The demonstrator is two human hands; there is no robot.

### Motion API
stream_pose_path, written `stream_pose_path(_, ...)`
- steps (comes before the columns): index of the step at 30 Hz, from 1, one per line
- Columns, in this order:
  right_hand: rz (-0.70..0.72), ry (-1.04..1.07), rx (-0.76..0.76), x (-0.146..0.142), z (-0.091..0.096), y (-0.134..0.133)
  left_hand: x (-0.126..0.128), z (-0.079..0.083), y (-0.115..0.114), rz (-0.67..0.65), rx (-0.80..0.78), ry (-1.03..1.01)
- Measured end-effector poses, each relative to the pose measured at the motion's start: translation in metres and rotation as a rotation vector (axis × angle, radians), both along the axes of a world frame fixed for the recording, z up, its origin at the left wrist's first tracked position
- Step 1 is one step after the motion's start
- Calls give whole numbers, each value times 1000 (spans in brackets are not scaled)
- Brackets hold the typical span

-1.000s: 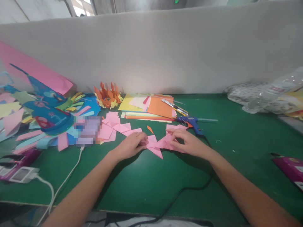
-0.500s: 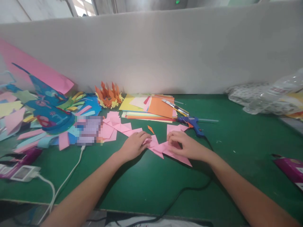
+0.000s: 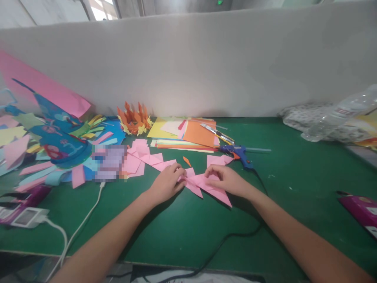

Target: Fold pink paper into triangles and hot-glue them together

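Note:
A folded pink paper piece (image 3: 206,185) with pointed flaps lies on the green table mat (image 3: 188,228) between my hands. My left hand (image 3: 167,182) rests on its left end, fingers curled and pressing the paper down. My right hand (image 3: 226,179) pinches its upper right part with bent fingers. One long pink flap points down and right toward the black cable.
More pink folded pieces (image 3: 141,157) lie to the left. A stack of coloured paper (image 3: 188,135) with a utility knife (image 3: 216,133) sits behind, beside a blue glue gun (image 3: 238,152). Blue paper craft (image 3: 59,137), white charger cable (image 3: 79,228), plastic bottle (image 3: 338,118), grey partition behind.
The pink paper has been unfolded: a long flap now lies pointing down-right. My right hand moved slightly left along it; my left hand stayed on the left end.

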State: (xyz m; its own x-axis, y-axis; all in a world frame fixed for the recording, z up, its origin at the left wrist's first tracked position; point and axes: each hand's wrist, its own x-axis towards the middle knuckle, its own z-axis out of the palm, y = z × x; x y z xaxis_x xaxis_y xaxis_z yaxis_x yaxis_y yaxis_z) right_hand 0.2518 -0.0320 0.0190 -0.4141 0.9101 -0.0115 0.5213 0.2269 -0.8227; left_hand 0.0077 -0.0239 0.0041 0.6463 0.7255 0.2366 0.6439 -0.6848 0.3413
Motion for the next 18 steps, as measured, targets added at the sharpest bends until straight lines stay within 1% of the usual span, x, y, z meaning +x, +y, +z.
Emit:
stream_pose_path(3,-11,-8,-7,-6,-3,-2,2,3,-3,13,4,11)
stream_pose_path(7,8,-23,-9,-11,-3,-4,2,4,-7,27,-11,10)
stream_pose_path(10,20,-46,-1,-14,-2,-5,4,2,-9,42,-14,6)
stream_pose_path(18,61,-65,23,-13,-1,-7,16,-5,-16,151,70,87)
